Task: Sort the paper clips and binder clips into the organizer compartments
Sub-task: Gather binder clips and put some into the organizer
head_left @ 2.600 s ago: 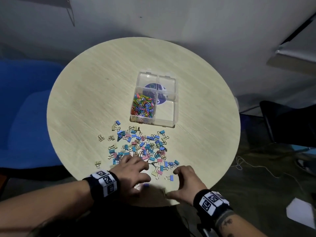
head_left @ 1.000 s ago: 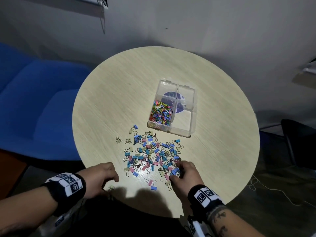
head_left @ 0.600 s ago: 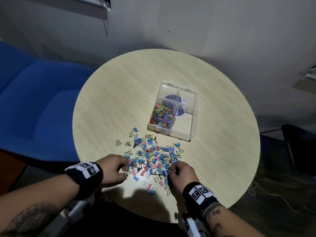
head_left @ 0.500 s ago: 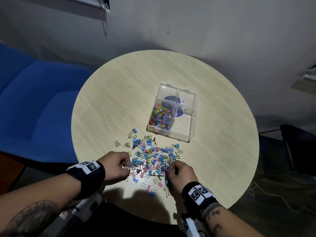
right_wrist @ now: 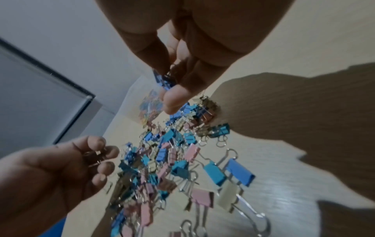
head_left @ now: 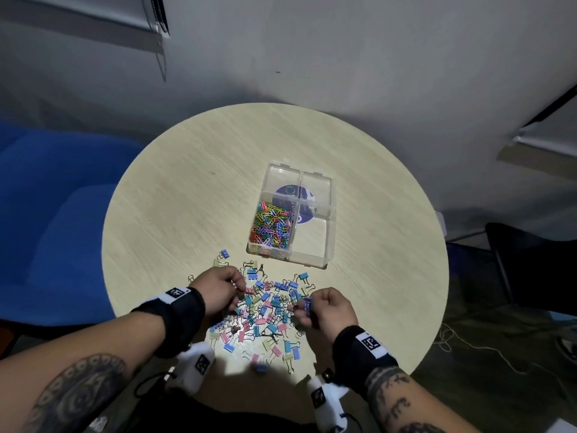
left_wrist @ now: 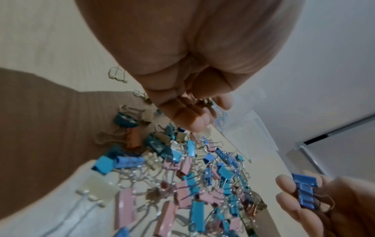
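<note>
While pinched (left_wrist: pixel 305 191), blue binder clip upright.

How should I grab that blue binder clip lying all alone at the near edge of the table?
Probably pinch the blue binder clip by its colored body, coming straight down from above. It lies on the table apart from the pile, so fingers fit on both sides. It is blurred, so how its wire handles lie cannot be told.

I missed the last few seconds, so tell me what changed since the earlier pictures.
Both hands moved from the table's near edge up into the binder clips. The right hand took hold of a blue clip and lifted it; the left hand pinched a dark clip. The organizer and its paper clips stayed put.
</note>
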